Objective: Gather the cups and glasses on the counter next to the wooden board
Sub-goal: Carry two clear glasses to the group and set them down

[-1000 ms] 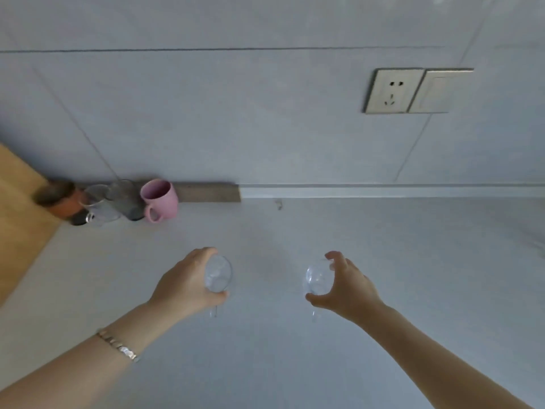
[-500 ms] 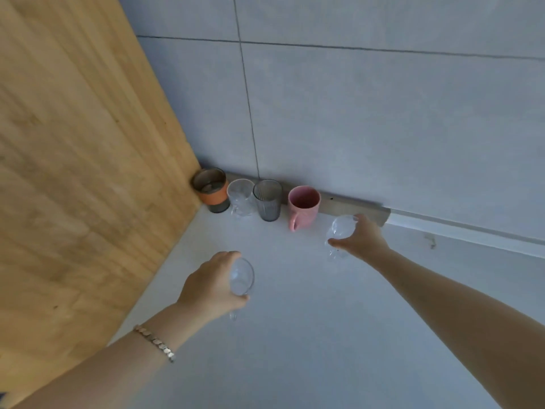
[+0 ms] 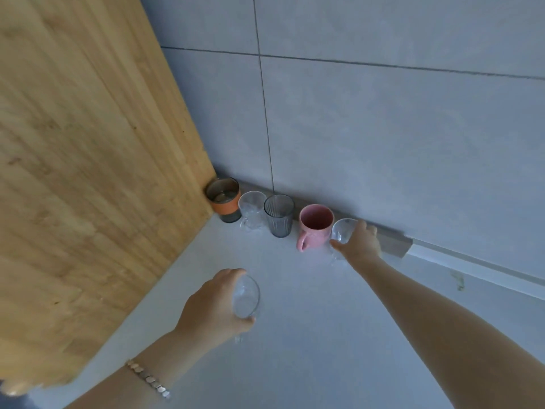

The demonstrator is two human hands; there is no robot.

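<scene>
A row of cups stands along the wall beside the wooden board (image 3: 88, 160): an orange-banded dark cup (image 3: 223, 203), a clear glass mug (image 3: 251, 210), a grey ribbed tumbler (image 3: 278, 215) and a pink mug (image 3: 315, 226). My right hand (image 3: 358, 242) grips a clear glass (image 3: 342, 230) right beside the pink mug, at the row's right end. My left hand (image 3: 212, 308) holds a second clear glass (image 3: 246, 296) above the counter, nearer to me.
The white counter (image 3: 309, 349) stretches toward me and to the right. A grey tiled wall (image 3: 383, 128) rises behind the cups, with a grey and white strip (image 3: 418, 252) along its base. The board leans upright on the left.
My right hand has carried its glass left, up against the pink mug. My left hand has stayed about where it was with its glass. The view has come closer to the cups.
</scene>
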